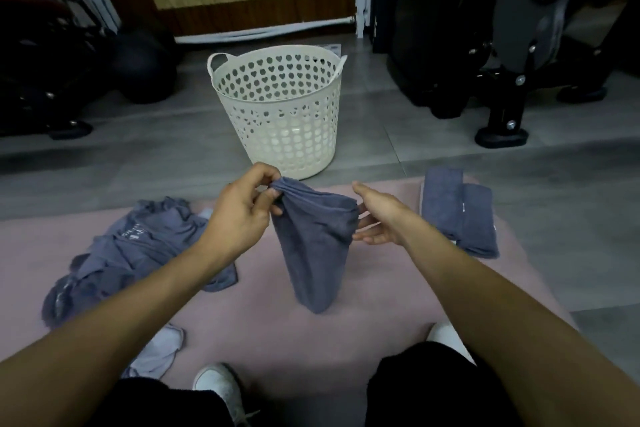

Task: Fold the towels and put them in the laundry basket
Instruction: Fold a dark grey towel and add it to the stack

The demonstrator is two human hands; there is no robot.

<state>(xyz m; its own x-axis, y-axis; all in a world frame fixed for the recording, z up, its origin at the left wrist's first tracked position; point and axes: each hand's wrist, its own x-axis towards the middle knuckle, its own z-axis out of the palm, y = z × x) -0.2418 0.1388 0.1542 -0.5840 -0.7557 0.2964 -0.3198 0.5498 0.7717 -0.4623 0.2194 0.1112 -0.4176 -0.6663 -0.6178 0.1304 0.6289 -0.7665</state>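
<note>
- Grey-blue crumpled towels (138, 253) lie in a loose heap on the left part of the pink mat (277, 333), partly under your left forearm.
- A pale lilac cloth (159, 350) lies on the mat nearer to you, below that heap.
- Your left hand (239, 215) pinches the upper left corner of the held towel (315, 246) between thumb and curled fingers; the fabric is bunched at the grip.
- The held towel hangs in the air between both hands, above the middle of the mat, narrowing toward its lower end.
- The white laundry basket (280, 107) stands upright on the grey floor just beyond the far edge of the mat, directly behind the held towel. Its wall has heart-shaped and round holes.
- Your right hand (377, 215) is at the upper right edge of the held towel, fingers mostly straight and spread. You cannot tell whether the fingers grip the fabric or only touch it.
- Two folded towels (457, 211) lie side by side, touching, on the right edge of the mat, well apart from the basket.
- Black exercise equipment (519, 45) stands on the floor at the far right.
</note>
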